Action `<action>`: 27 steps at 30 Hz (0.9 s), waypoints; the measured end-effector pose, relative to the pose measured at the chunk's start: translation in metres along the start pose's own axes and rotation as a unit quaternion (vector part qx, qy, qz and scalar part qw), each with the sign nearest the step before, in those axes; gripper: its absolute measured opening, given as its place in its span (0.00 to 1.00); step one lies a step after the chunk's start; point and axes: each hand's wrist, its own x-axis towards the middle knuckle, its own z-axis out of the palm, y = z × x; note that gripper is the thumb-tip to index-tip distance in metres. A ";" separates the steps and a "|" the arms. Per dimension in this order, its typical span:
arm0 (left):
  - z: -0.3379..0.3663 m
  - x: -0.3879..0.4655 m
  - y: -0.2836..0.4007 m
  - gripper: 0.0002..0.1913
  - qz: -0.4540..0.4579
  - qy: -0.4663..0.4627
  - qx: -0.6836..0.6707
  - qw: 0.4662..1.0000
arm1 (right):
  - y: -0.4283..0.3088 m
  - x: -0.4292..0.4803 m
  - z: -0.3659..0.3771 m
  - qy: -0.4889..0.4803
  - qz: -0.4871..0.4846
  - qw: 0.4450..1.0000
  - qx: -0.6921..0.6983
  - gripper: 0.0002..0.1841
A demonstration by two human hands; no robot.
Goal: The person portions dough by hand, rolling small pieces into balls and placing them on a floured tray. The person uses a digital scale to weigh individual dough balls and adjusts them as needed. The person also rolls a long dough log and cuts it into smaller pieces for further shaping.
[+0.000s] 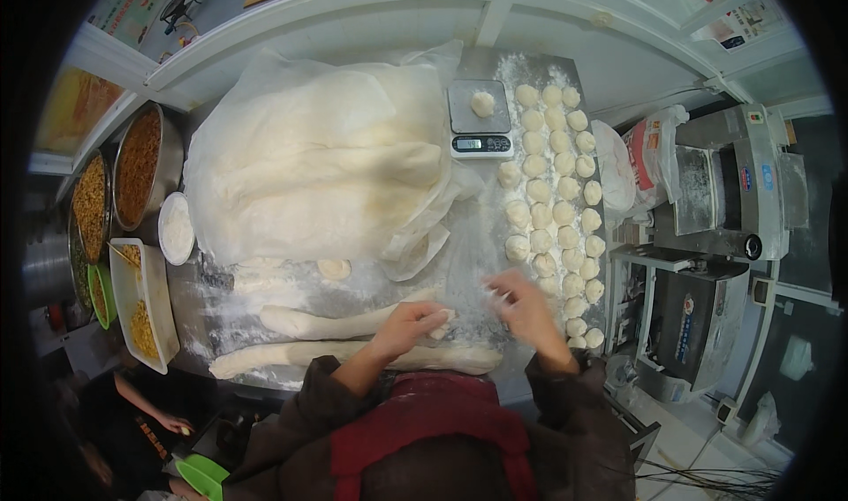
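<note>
My left hand (409,329) is closed around the right end of an upper dough rope (318,322), with a bit of dough showing at its fingertips. A second, thicker dough rope (265,358) lies along the near edge, partly under my left forearm. My right hand (517,302) is raised by the rows of dough balls (563,210), blurred; whether anything is between its fingers cannot be made out. One dough ball (482,104) rests on a digital kitchen scale (478,127). A large dough mass under plastic sheeting (318,163) covers the middle of the floured steel table (199,309).
At left stand a steel bowl of brown filling (140,170), a bowl of chopped filling (91,203), a white bowl of flour (177,229) and a white tray (159,315). A co-worker's arm (149,408) shows lower left. Steel machines (702,315) stand at right.
</note>
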 end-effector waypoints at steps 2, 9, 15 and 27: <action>0.003 0.000 0.003 0.13 -0.018 -0.033 -0.023 0.999 | -0.016 -0.008 0.016 -0.093 -0.047 0.994 0.026 0.13; -0.009 0.000 -0.002 0.13 -0.047 -0.123 -0.017 0.991 | -0.021 -0.011 0.038 -0.125 -0.100 0.986 -0.046 0.10; -0.013 0.007 -0.007 0.14 -0.078 -0.133 -0.018 0.988 | -0.027 -0.016 0.045 -0.095 -0.070 0.992 -0.041 0.09; -0.051 0.006 -0.002 0.14 -0.016 0.005 0.083 0.996 | 0.064 0.092 -0.035 0.203 0.064 0.975 0.064 0.06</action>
